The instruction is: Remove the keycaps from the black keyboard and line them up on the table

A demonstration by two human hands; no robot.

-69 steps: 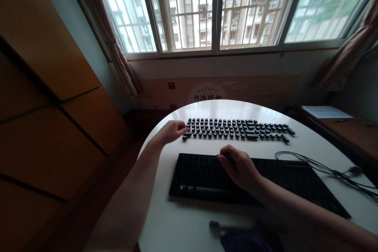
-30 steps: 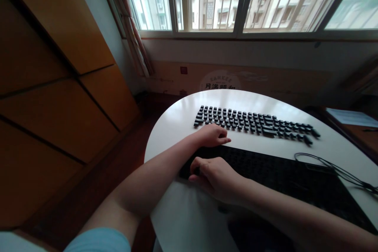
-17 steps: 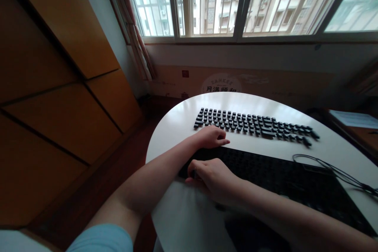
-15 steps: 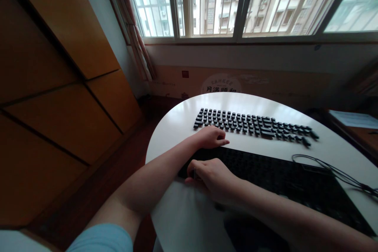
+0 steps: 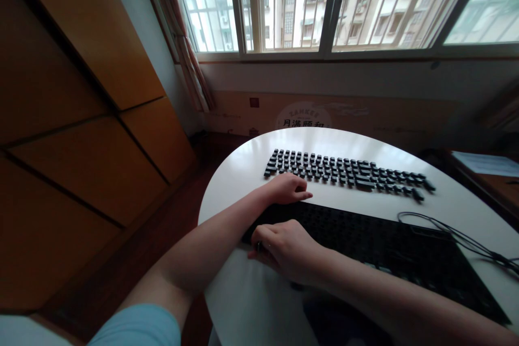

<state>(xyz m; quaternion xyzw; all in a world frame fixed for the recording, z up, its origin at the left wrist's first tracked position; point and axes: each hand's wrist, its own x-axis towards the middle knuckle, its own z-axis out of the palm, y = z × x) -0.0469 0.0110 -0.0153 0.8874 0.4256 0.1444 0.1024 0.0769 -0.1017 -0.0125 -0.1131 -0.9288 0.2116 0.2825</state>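
Observation:
A black keyboard (image 5: pixel 348 232) lies across the white round table, its left end partly under my hands. At its back left edge rests my left hand (image 5: pixel 288 188), fingers curled in and thumb pointing right; whatever may be inside the curl is hidden. My right hand (image 5: pixel 290 246) is over the front left corner, closed in a pinch. A small thin shiny thing (image 5: pixel 259 246) shows between its fingers, too small to name. Behind the keyboard, black keycaps (image 5: pixel 336 170) stand in rows on the table, close to my left hand.
Black cables (image 5: pixel 466 240) lie on the right of the white table (image 5: pixel 239 165). A dark item (image 5: pixel 336 313), partly hidden by my right forearm, is near the front. Wooden cabinets (image 5: pixel 81 173) stand at left. A side table with papers (image 5: pixel 486 164) is at right.
My right hand has shifted slightly left, still pinched. The left hand keeps its place by the keyboard, and the whole view has moved a little.

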